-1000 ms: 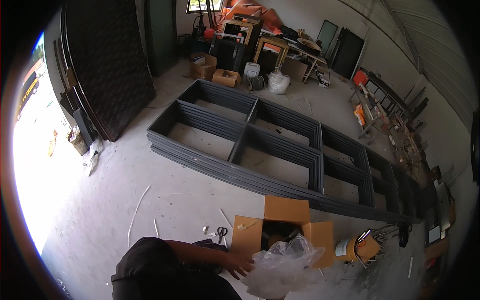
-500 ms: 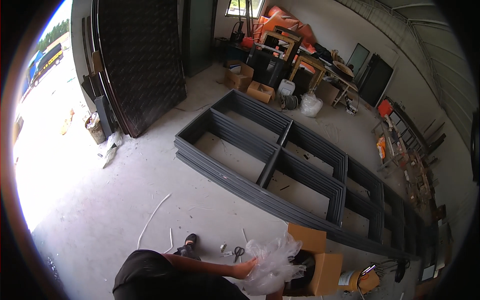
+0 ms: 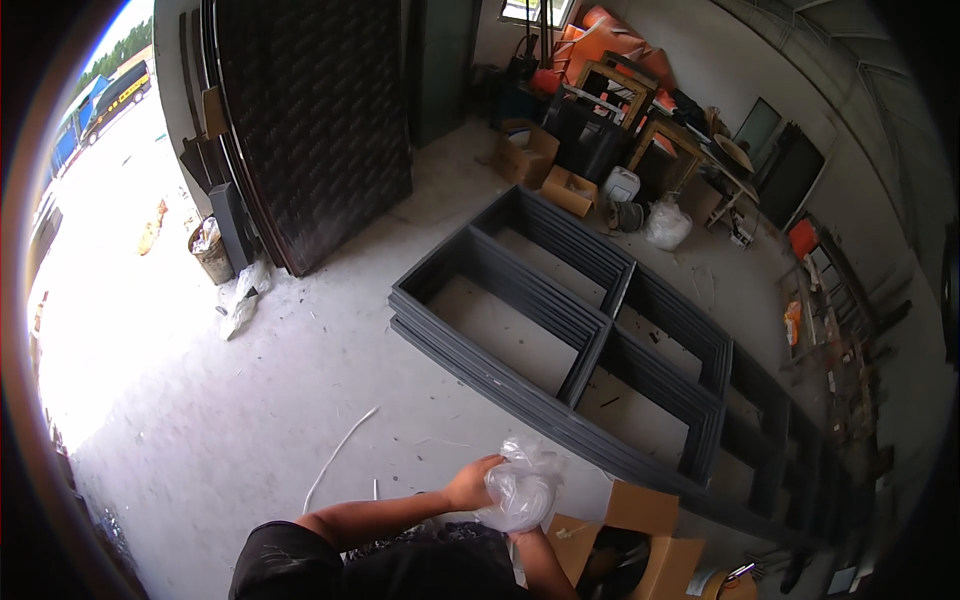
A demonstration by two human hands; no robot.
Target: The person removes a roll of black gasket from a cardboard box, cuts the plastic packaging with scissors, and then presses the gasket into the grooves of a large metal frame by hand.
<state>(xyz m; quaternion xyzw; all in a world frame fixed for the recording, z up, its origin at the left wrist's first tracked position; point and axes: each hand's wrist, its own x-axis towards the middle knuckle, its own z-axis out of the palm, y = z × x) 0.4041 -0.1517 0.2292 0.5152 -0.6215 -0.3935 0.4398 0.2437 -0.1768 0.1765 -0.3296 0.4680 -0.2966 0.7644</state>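
Note:
Bunched clear plastic wrap (image 3: 525, 488) is held in front of my body, just left of an open cardboard box (image 3: 640, 508). My left hand (image 3: 470, 486) is closed on the left side of the bundle. From below, my right hand (image 3: 522, 537) presses against the bundle's underside; its fingers are mostly hidden by the plastic. Something black and rounded (image 3: 615, 562) shows inside the box.
Stacked dark grey metal frames (image 3: 480, 362) lie on the floor ahead. Dark panels (image 3: 310, 130) lean at the left wall. A white strip (image 3: 340, 455) lies on the floor near my left arm. Cartons (image 3: 570, 190) and a white jug (image 3: 621, 184) stand behind the frames.
The plastic wrap has come up and away from the box, and is now gathered into a tighter bundle between both hands. My view has turned slightly, so the scene sits further right.

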